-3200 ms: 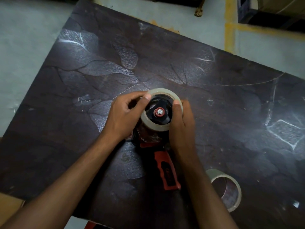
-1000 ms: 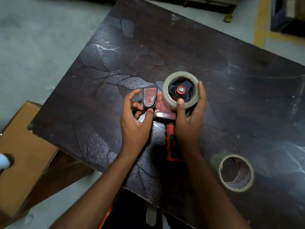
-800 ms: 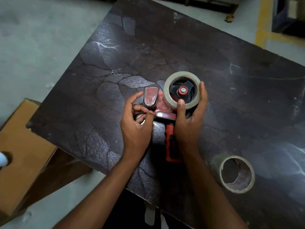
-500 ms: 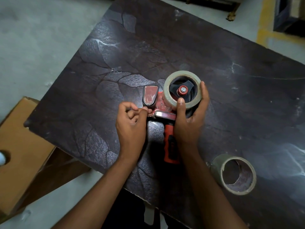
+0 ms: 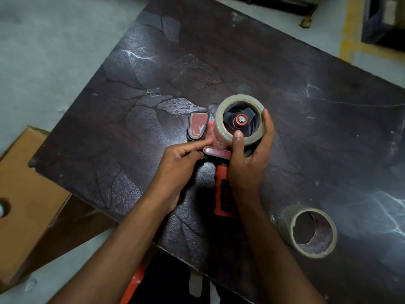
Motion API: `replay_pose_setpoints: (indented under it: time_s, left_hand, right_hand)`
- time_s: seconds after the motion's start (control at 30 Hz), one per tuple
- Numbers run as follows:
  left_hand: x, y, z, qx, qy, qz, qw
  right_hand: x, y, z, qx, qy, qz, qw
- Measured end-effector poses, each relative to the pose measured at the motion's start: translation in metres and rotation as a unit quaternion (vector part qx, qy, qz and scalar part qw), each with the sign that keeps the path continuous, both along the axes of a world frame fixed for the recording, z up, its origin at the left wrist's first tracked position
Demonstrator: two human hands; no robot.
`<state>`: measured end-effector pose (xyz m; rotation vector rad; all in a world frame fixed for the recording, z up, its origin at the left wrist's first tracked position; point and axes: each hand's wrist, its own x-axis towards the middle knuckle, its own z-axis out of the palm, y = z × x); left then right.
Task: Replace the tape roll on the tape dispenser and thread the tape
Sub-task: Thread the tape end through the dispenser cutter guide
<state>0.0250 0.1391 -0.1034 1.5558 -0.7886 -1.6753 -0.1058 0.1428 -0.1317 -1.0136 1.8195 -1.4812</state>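
Note:
A red and black tape dispenser (image 5: 222, 194) lies on its side on the dark table (image 5: 219, 62), handle toward me. A clear tape roll (image 5: 222, 130) sits on its black hub with a red centre. My right hand (image 5: 247, 159) wraps the roll from the near right, thumb on its rim. My left hand (image 5: 179, 163) is at the dispenser's front, index finger stretched onto the clear tape between the roll and the red flap (image 5: 197, 126). Whether its fingers pinch the tape end is hidden.
A nearly used-up tape roll (image 5: 306, 231) lies on the table at the near right. A cardboard box (image 5: 28, 194) sits on the floor beyond the table's left edge. The table's near edge runs just under my forearms.
Since 3.2 s ago the roll has gone from being pressed onto the hub with both hands to being held by the right alone. My left hand has uncurled and its index finger now reaches onto the tape.

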Motion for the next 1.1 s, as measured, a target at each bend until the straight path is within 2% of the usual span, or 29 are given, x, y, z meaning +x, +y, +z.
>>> replay_pose_setpoints:
  time_s: [0.23,0.37,0.5,0.7,0.87,0.97,1.1]
  left_hand:
    - [0.001,0.005,0.002,0.036,0.093,0.058,0.993]
    - [0.001,0.003,0.003,0.077,0.128,0.124,0.981]
    - [0.004,0.001,0.003,0.118,0.116,0.150,0.975]
    - [0.007,-0.006,0.006,0.172,0.087,0.117,0.974]
    - [0.009,-0.007,0.008,0.190,0.073,0.115,0.972]
    - [0.006,-0.004,0.006,0.156,0.050,0.129,0.978]
    - [0.011,0.011,0.004,0.039,0.044,0.080,0.995]
  right_hand:
    - [0.001,0.000,-0.001,0.005,0.009,0.003,1.000]
    - [0.004,-0.001,-0.002,0.011,0.007,-0.006,1.000]
    - [0.002,0.000,-0.001,0.035,0.020,0.027,0.999]
    - [-0.003,0.035,0.001,0.093,0.023,0.108,0.990]
    - [-0.002,0.040,0.004,0.111,0.000,0.106,0.988]
    - [0.003,0.039,0.006,0.109,-0.004,0.101,0.989]
    - [0.005,0.041,0.011,0.123,-0.006,0.094,0.988]
